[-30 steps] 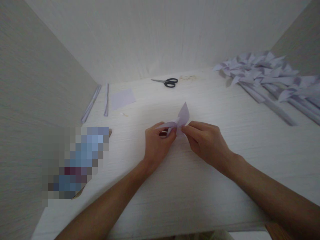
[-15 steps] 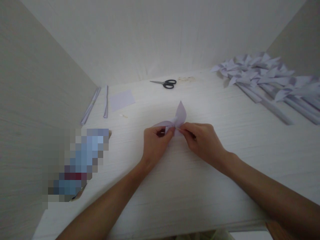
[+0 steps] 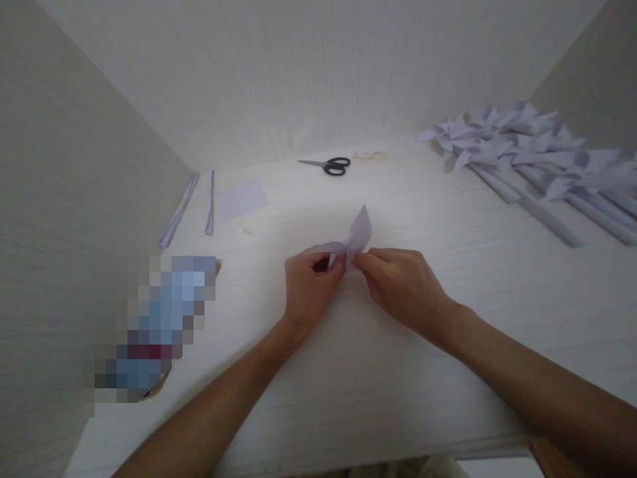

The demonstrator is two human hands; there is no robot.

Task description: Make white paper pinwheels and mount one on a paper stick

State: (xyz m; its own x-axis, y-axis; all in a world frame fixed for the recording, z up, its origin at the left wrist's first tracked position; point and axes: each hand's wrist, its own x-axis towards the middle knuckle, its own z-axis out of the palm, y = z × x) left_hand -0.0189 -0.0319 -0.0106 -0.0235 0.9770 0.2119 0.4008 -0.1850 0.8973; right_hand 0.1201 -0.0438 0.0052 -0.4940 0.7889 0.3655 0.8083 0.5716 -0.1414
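White wood-grain table (image 3: 398, 398) boxed in by pale walls (image 3: 279, 73), softly lit

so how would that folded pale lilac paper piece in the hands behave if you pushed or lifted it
The folded pale lilac paper piece probably weighs almost nothing: the left hand and right hand pinch it with fingertips only. Its pointed flap stands up unsupported, so the folds likely stiffen it. It would likely slide rather than roll, and crush easily.

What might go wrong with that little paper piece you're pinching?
Both hands, left hand and right hand, pinch the thin folded paper at one small spot, so it may tear or crease crookedly there. Its free pointed flap sticks up unsupported and might bend. If it slips, it would drop onto the table.
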